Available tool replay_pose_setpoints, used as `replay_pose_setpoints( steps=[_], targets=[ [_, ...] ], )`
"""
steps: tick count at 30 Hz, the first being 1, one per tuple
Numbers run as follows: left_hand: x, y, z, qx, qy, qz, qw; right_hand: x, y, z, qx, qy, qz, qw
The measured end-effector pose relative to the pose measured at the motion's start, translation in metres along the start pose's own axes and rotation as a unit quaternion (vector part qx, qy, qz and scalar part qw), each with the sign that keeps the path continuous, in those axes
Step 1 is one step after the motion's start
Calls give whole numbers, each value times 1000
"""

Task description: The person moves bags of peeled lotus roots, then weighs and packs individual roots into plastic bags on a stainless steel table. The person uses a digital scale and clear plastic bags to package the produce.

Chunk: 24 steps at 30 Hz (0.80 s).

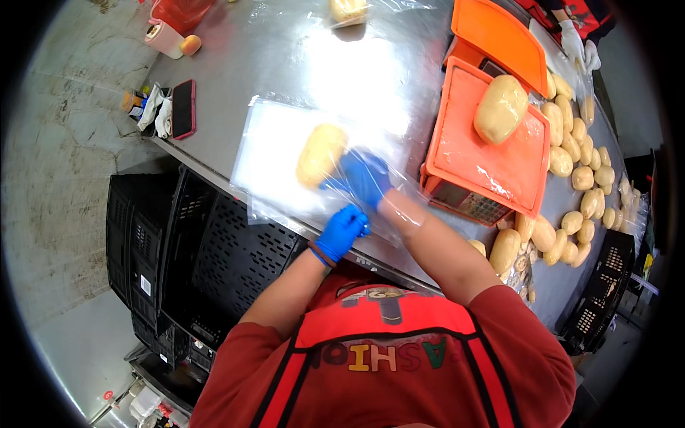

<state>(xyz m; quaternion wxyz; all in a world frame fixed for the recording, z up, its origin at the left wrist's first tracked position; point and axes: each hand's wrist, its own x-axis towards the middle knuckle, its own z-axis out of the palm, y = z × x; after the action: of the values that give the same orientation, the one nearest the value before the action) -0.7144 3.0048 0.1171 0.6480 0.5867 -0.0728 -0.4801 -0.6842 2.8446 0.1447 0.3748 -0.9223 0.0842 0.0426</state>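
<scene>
A pale, peeled lotus root segment (321,155) lies over a stack of clear plastic bags (267,144) at the table's near edge. My right hand (366,176), blue-gloved, is at the segment's lower right side with clear film over the hand and forearm; blur and film hide whether its fingers grip the root. Close below it, my left hand (342,231), also blue-gloved, is closed at the film's near edge. Another wrapped segment (501,109) rests on an upturned-looking orange plastic lid (455,144) to the right.
Many root segments (561,161) cover the table's right side, beside an orange crate (471,206). A phone (183,109) and a cup (165,39) are at the left. Black crates (246,251) stand below the edge. A co-worker's gloved hands (580,51) are at the upper right.
</scene>
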Motion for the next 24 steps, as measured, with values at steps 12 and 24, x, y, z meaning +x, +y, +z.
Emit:
replay_pose_setpoints(
  steps=[12, 24],
  targets=[
    [-15, 15, 4, -136, 148, 36, 979, -150, 34, -60, 121, 8, -83, 989],
    [-28, 12, 16, -157, 157, -93, 971, -289, 84, -106, -13, 48, 77, 996]
  ],
)
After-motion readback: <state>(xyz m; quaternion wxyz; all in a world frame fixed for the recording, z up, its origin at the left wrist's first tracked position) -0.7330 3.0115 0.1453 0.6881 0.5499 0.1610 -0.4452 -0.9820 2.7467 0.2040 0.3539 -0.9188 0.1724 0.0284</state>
